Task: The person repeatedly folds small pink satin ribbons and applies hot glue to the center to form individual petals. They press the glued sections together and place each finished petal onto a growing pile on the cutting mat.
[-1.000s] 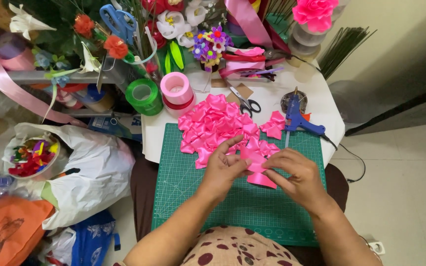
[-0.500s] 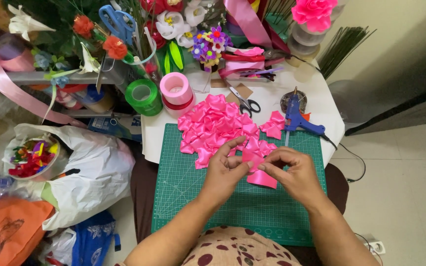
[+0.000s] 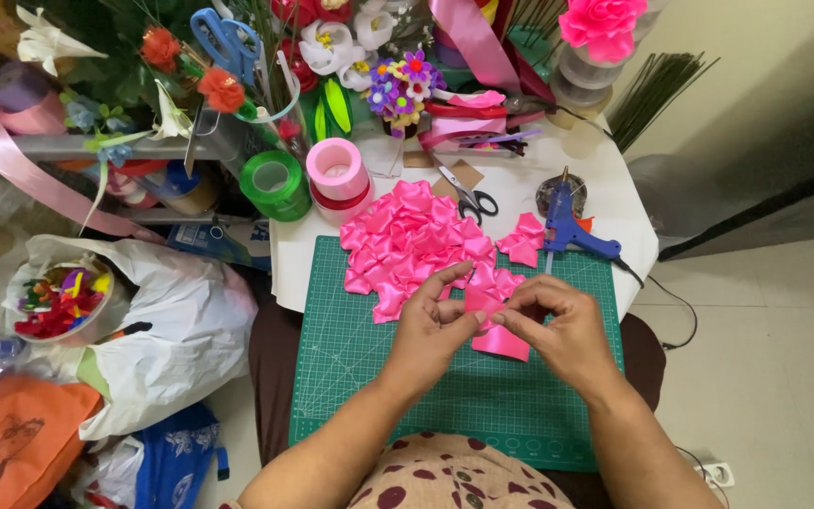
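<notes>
Both hands meet over the green cutting mat with its grid of fine lines (image 3: 350,377), which lies on the small white table (image 3: 628,212). The left hand (image 3: 431,325) and the right hand (image 3: 562,325) pinch between their fingertips one folded piece of bright pink satin ribbon (image 3: 484,303); the grip of each hand is narrow and closed on this piece, thumbs and forefingers nearly touching each other. A loose end of the same ribbon (image 3: 501,344) hangs down onto the mat just below the fingers.

At about 11 o'clock from the hands lies a heap of folded pink ribbon petals (image 3: 416,240), partly on the mat and partly on the table, and its near edge reaches the left fingertips. A few more petals (image 3: 525,238) lie at 1 o'clock, just beside a blue hot-glue gun (image 3: 572,226) that rests at the mat's far right corner (its cable runs off the table edge). Small black-handled scissors (image 3: 468,193) lie at 12 o'clock behind the heap. At 10 o'clock stand a pink ribbon spool (image 3: 336,170) and a green ribbon spool (image 3: 275,184), close together. Well apart, at 9 o'clock, sits a white plastic bag (image 3: 181,320).
</notes>
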